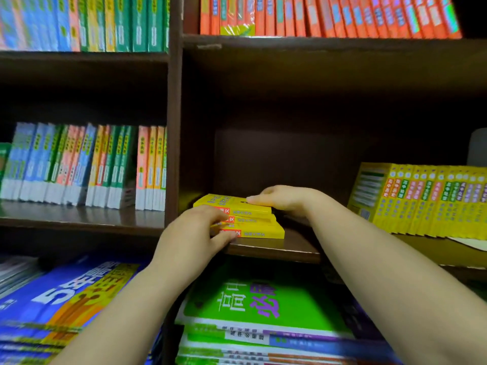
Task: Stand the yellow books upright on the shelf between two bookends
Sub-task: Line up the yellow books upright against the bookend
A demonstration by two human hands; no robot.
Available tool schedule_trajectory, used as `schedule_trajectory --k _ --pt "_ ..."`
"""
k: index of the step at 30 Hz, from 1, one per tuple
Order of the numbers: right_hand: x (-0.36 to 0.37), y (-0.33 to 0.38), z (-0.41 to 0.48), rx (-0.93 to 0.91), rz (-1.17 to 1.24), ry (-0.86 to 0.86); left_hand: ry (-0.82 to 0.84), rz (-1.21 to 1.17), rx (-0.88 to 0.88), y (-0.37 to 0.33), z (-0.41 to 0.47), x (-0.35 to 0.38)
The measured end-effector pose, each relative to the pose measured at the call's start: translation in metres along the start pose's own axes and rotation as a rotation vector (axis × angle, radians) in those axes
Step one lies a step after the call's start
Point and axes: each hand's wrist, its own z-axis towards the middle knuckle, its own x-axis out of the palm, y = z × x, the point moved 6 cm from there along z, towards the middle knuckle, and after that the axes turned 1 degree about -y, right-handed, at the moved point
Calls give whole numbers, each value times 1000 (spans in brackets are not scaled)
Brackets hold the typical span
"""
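Observation:
Three small yellow books (253, 227) lie flat in a stack at the left end of the dark wooden shelf (276, 250). My left hand (195, 230) grips the stack's near left end, fingers curled on the spines. Resting on the top book's right side is my right hand (284, 201), thumb pressed along its edge. A row of matching yellow books (427, 201) stands upright further right on the same shelf. A pale grey bookend (478, 146) rises behind that row at the far right. No other bookend is visible.
The brown divider panel (174, 127) stands just left of the stack. Coloured book rows (84, 167) fill the left bay and the shelves above. Flat piles of green books (263, 306) and blue books (66, 299) lie below the shelf under my forearms.

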Motion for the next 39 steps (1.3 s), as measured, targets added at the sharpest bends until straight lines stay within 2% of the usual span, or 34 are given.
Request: schedule_trajectory --k 4,7,11,13,17,19,22,25,27,30,35,39 --pt "-2 -6 -12 -34 75 24 -93 -47 -76 -3 -5 -4" --pt "-6 -10 -26 -81 151 43 -237 -168 -172 -5 -18 -7" --pt "-8 -19 -39 -85 186 36 -446 -208 -347 -5 -45 -10" --pt "-8 -19 -44 -93 189 34 -394 -350 -479 -3 -53 0" --pt "-9 -20 -51 -109 182 13 -77 -741 -690 -9 -55 32" --pt "-8 -20 -54 -125 190 -9 -61 -890 -727 -13 -53 39" --pt "-9 -22 -57 -165 207 -42 -159 -1031 -754 -24 -50 41" --pt "-10 -23 -63 -224 272 -56 -283 -1059 -721 -39 -46 38" --pt "-13 -24 -66 -271 348 -68 -307 -1102 -633 -51 -41 32" --pt "-19 -24 -74 -353 434 -66 -240 -1074 -502 -63 -30 27" --pt "-38 -28 -85 -366 556 -139 -169 -916 -273 -83 -4 21" --pt "-49 -40 -85 -259 526 -204 -109 -774 -159 -97 12 32"
